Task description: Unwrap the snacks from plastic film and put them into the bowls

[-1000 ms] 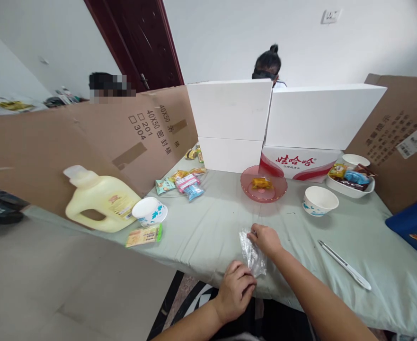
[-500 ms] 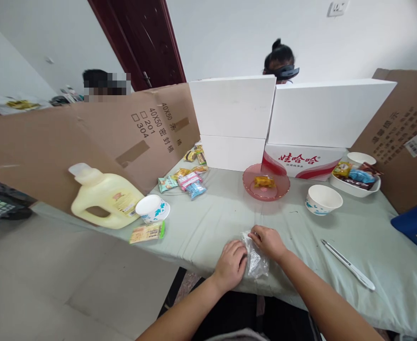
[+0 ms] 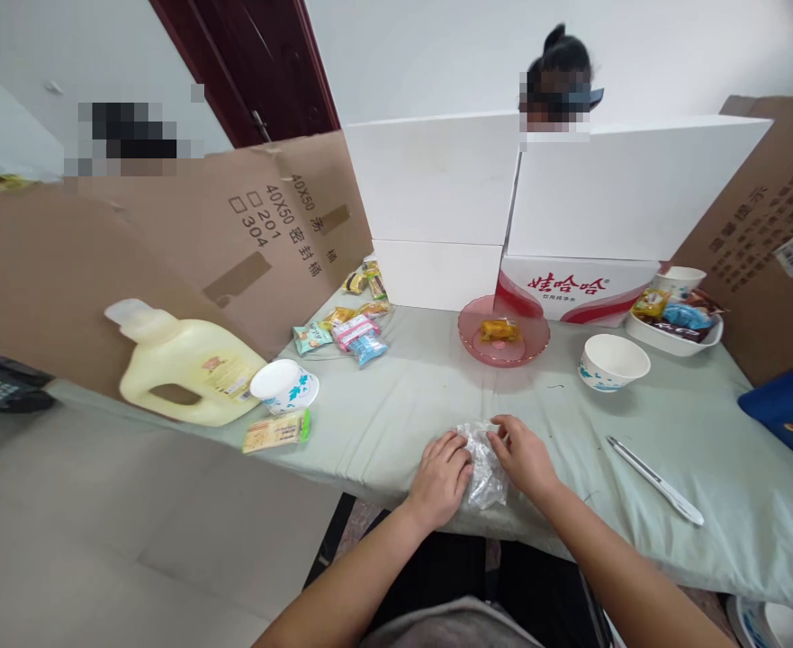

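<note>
A small crumpled clear plastic bag (image 3: 479,468) lies on the pale green tablecloth (image 3: 396,405) near the table's front edge. My left hand (image 3: 439,475) rests against the bag's left side with its fingers curled on the plastic. My right hand (image 3: 524,454) pinches the bag's right side near the top. What is inside the bag cannot be made out.
A pink glass dish (image 3: 503,328) with a yellow snack stands behind the bag. Two paper bowls (image 3: 612,362) (image 3: 283,385), a yellow detergent jug (image 3: 184,364), loose snack packets (image 3: 348,331), a white pen (image 3: 653,480) and a snack tray (image 3: 672,319) surround it. Cardboard (image 3: 166,261) and white boxes (image 3: 551,198) wall the table; a person sits behind them.
My left hand came up from the table's front edge to the bag's left side. My right hand shifted from the bag's top to its right side. The bag looks more bunched.
</note>
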A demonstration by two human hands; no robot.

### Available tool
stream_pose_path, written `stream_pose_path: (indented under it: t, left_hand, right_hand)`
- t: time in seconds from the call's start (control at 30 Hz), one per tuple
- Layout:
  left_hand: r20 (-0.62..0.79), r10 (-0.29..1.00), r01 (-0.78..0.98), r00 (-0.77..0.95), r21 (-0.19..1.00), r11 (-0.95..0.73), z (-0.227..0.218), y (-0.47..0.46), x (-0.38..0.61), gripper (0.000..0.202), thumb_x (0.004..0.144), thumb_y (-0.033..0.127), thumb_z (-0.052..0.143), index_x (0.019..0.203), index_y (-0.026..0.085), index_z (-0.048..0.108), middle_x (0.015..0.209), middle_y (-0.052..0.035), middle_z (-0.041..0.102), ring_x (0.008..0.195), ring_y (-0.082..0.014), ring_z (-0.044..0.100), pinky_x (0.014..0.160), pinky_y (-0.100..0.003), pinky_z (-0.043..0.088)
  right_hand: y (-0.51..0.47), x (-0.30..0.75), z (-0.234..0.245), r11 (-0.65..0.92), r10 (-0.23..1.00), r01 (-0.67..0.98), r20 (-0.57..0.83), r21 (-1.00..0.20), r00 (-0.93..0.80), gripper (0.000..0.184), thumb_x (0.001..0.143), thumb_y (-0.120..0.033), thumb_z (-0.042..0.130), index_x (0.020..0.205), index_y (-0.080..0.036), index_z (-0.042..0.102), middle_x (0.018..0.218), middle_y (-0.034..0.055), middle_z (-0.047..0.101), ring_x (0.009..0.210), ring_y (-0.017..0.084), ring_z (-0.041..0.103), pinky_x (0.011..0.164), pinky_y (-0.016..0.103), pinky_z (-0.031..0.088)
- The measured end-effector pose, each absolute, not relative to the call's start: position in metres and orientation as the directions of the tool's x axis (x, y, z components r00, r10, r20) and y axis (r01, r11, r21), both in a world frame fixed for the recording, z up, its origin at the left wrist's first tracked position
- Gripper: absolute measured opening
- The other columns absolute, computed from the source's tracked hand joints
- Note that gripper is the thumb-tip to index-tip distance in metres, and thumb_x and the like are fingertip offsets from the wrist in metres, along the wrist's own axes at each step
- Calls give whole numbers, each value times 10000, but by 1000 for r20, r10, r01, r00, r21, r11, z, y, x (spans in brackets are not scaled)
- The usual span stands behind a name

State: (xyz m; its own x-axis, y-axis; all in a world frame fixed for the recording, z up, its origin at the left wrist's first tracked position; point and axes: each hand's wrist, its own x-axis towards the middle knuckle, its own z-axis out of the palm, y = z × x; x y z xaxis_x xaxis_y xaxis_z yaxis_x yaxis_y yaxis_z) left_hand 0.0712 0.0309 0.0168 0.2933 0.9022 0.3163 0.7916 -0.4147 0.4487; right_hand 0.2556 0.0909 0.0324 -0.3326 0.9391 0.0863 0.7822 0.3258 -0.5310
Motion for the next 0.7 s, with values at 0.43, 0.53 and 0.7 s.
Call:
stream_pose_path:
  t: [0.43,0.53,0.7]
  left_hand:
    - [318,916,773,244,507,-382,19,33,75,212,773,127,547,971,194,579,1189,-88,584,1221,-289,460,1022,-513,385]
    - [324,916,773,238,508,-381,18,32,76,364,676,85,539,1023,191,570,1193,-99,574,1223,-300,455,1037,-534,370]
    - [307,905,772,294,481,-414,17,34,70,516,709,69,502,1210,189,526,1255,-94,543,1246,-281,431,1050,-518,374]
  right_hand:
    - [20,293,20,220,940,691,-39,-688,-338,248,838,-237,451,1066,-215,549,747,-1,620,674,167,619,617,283,464]
    - [27,298,34,330,927,749,45,-574,-374,194,860,-229,458,1000,-214,591,867,41,640,779,190,634,689,317,489]
    - [32,271,37,683,727,660,376,-314,-574,429,893,-357,528,1273,-158,504,1258,144,568,1225,277,483,990,439,419]
